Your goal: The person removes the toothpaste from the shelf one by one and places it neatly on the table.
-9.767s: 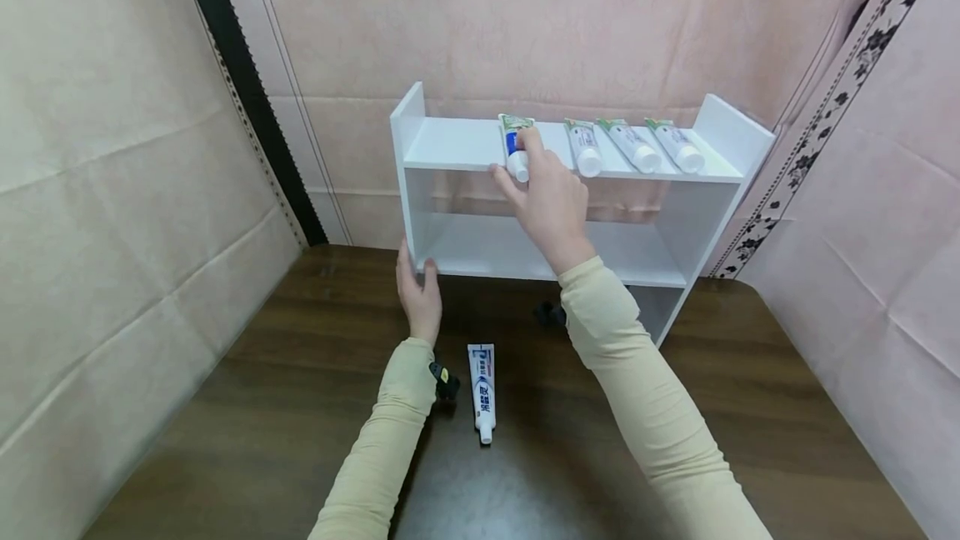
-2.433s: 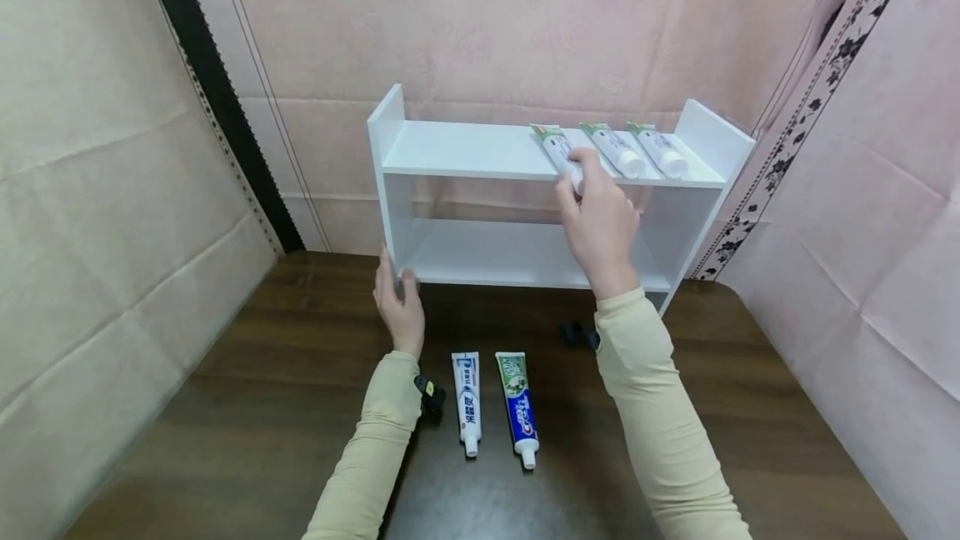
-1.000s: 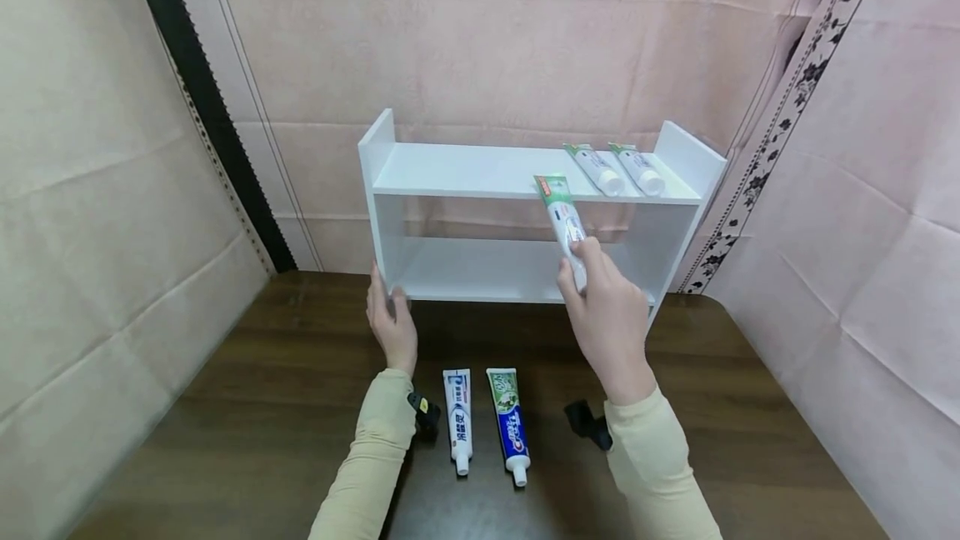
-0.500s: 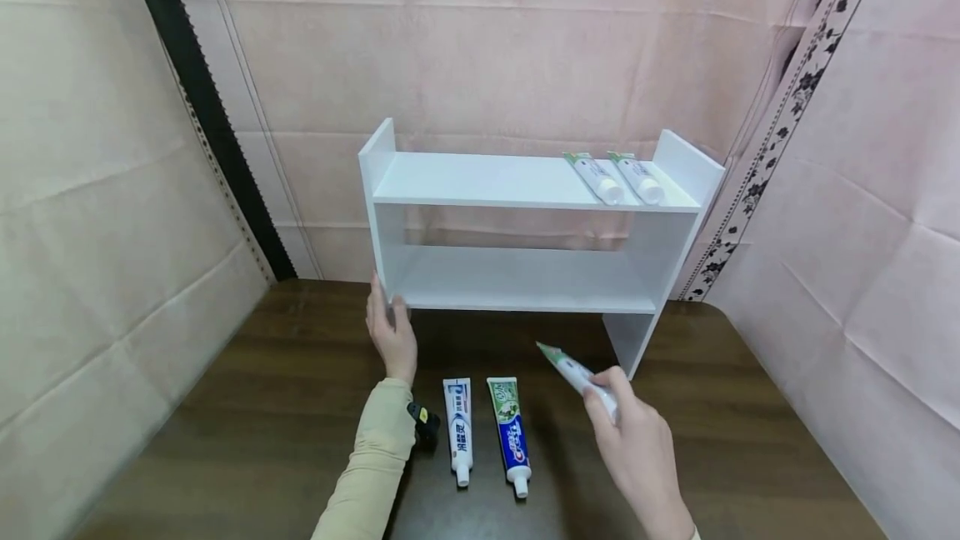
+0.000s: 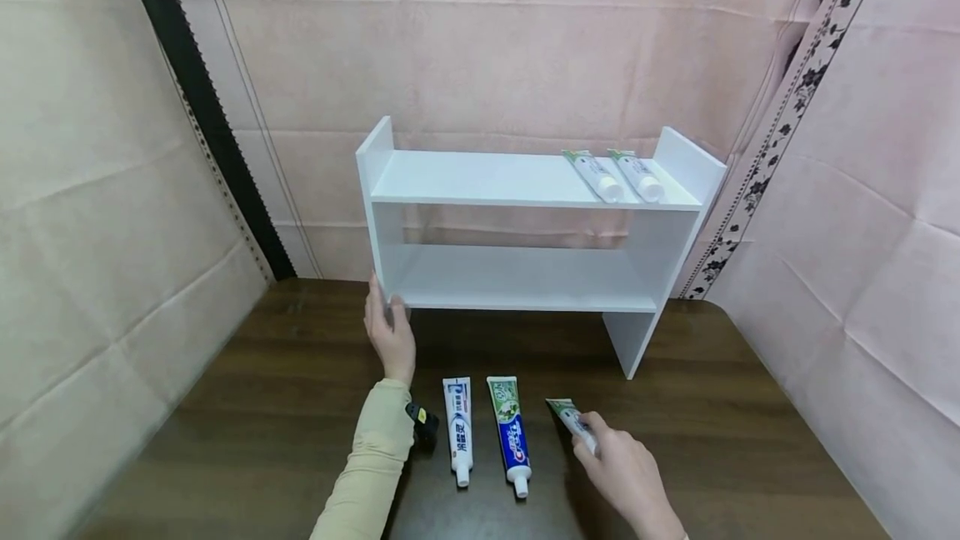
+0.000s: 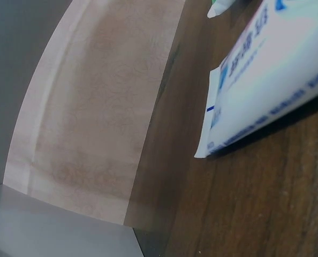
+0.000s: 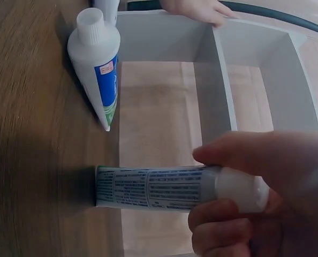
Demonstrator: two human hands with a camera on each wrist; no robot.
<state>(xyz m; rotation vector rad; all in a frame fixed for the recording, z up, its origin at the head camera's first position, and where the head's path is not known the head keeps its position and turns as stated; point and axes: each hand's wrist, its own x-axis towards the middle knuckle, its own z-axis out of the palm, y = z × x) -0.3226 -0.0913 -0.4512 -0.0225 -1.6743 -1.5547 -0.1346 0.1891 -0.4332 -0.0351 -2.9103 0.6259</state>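
My right hand (image 5: 630,473) pinches a toothpaste tube (image 5: 572,417) near its white cap, thumb on one side and fingers on the other. Its flat crimped end points at the tabletop, close over the wood in the right wrist view. To its left lie a green-and-blue toothpaste tube (image 5: 512,433) and a white toothpaste tube (image 5: 458,427), side by side with caps toward me. My left hand (image 5: 392,344) grips the lower left side panel of a white two-tier shelf (image 5: 517,279). Two more tubes, a left one (image 5: 595,177) and a right one (image 5: 637,177), rest on its top board.
The shelf stands at the back of the dark wooden table (image 5: 300,432). Pale cloth curtains (image 5: 517,57) enclose the back and both sides. A black device (image 5: 423,425) is worn at my left wrist, near the white tube.
My right hand has taken tubes off the top board, laying the green-and-blue one on the table. It has now lowered another to the tabletop. My left hand has stayed on the shelf.
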